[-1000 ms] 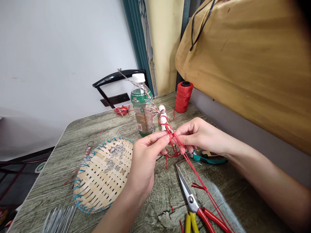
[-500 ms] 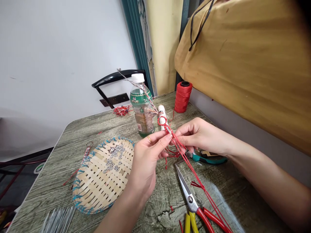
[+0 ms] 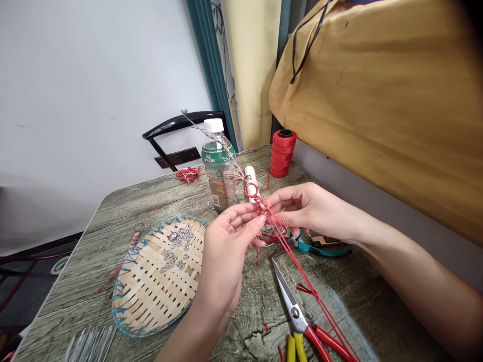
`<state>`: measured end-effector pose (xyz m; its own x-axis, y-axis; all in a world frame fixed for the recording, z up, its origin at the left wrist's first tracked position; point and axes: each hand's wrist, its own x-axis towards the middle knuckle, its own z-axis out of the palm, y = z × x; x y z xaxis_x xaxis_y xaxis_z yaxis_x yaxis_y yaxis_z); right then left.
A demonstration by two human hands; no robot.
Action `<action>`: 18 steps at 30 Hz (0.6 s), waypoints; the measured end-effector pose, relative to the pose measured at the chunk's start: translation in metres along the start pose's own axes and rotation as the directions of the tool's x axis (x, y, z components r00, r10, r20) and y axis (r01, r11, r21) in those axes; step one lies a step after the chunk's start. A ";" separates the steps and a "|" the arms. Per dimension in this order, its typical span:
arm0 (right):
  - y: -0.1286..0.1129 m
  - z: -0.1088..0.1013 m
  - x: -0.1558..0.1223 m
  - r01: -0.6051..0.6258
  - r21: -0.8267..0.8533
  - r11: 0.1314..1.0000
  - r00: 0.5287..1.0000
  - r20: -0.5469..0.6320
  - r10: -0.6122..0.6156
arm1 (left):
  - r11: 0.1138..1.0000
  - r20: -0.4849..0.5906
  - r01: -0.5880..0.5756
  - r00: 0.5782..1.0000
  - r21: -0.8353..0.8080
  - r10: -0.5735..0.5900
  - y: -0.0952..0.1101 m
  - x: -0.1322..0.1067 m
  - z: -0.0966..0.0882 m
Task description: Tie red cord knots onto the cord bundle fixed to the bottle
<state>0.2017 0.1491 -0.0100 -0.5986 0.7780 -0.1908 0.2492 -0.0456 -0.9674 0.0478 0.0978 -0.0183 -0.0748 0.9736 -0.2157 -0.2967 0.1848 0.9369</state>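
Red cord (image 3: pixel 294 260) runs taut from a red wrapped ring (image 3: pixel 251 190) down to the lower right. The ring hangs against a white rod (image 3: pixel 250 174). Just below it, a small silvery metal piece (image 3: pixel 261 204) sits among the strands. My left hand (image 3: pixel 230 246) pinches the cord beside this piece, thumb nearest me. My right hand (image 3: pixel 307 206) has its fingers closed on red strands to the right; its fingertips are partly hidden. Red-handled scissors (image 3: pixel 296 314) lie below the hands, and teal-handled pliers (image 3: pixel 320 250) lie beneath my right wrist.
A woven bamboo tray (image 3: pixel 151 296) with several small metal beads (image 3: pixel 177 246) lies left. Behind stand a bottle (image 3: pixel 219 173) and a red thread spool (image 3: pixel 283 153). Thin metal wires (image 3: pixel 90 344) lie front left; yellow handles (image 3: pixel 295 347) lie by the scissors. Yellow cloth (image 3: pixel 370 100) hangs at right.
My left fingers have shifted slightly down and left, leaving more of the metal piece in sight. My right hand stays close to the cord. The view has moved a little.
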 end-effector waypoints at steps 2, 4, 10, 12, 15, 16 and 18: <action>-0.003 -0.001 -0.002 0.023 -0.014 1.000 0.998 -0.057 -0.024 | 1.000 -0.009 0.001 1.000 0.013 -0.001 -0.001 0.000 -0.001; -0.006 0.000 -0.004 0.040 -0.042 0.998 0.995 -0.095 -0.044 | 1.000 -0.015 0.005 1.000 0.028 -0.005 -0.001 0.000 -0.002; -0.009 0.006 -0.006 0.024 -0.031 0.999 0.993 -0.111 -0.027 | 0.997 -0.051 -0.035 0.998 0.072 0.039 0.000 0.000 -0.003; -0.011 0.008 -0.006 0.018 -0.055 0.998 0.991 -0.130 -0.024 | 0.996 -0.052 -0.036 0.998 0.086 0.041 0.000 -0.001 -0.003; -0.014 0.009 -0.007 0.009 -0.106 0.994 0.988 -0.150 -0.025 | 0.994 -0.042 -0.039 0.998 0.101 0.044 0.001 -0.001 -0.004; -0.014 0.009 -0.008 0.011 -0.112 0.994 0.987 -0.158 -0.029 | 0.994 -0.039 -0.041 0.998 0.106 0.045 0.001 -0.001 -0.004; -0.015 0.008 -0.009 0.018 -0.098 0.995 0.984 -0.173 -0.035 | 0.992 -0.036 -0.043 0.998 0.116 0.047 0.001 -0.001 -0.005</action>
<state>0.1969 0.1375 0.0051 -0.4666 0.8756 -0.1252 0.3115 0.0302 -0.9498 0.0424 0.0962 -0.0181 -0.1232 0.9758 -0.1809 -0.1807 0.1572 0.9709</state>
